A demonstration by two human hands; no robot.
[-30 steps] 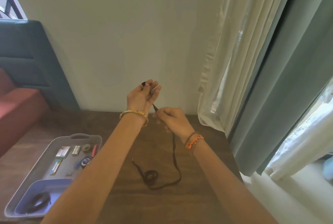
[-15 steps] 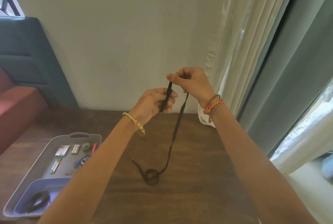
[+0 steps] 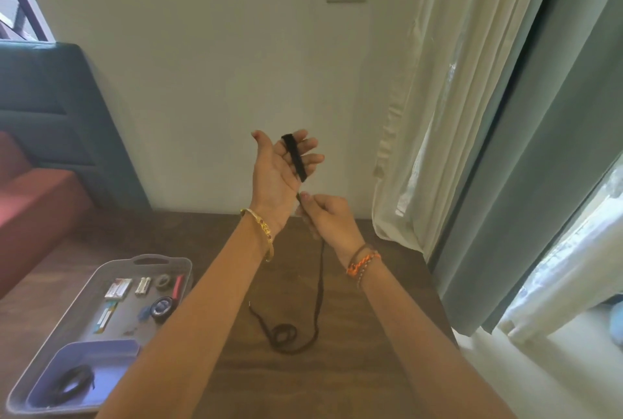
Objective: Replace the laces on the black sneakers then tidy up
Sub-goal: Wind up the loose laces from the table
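Note:
A black lace [image 3: 295,155] is wound in several turns around the fingers of my left hand [image 3: 274,176], which is raised with its palm toward me and its fingers spread. Just below it, my right hand [image 3: 328,221] pinches the same lace. From there the strand hangs down to the brown table [image 3: 354,371], where its tail [image 3: 285,334] lies in a small loose coil. No sneakers are in view.
A grey tray [image 3: 101,275] at the table's left holds small items and a purple box [image 3: 101,349] with a coiled black lace [image 3: 72,385]. Cream and teal curtains [image 3: 472,122] hang to the right. A red seat [image 3: 33,203] stands at the left.
My right hand has dropped from above my left hand to below it, still pinching the lace. My left hand has risen and spread, with another turn of lace over its fingers.

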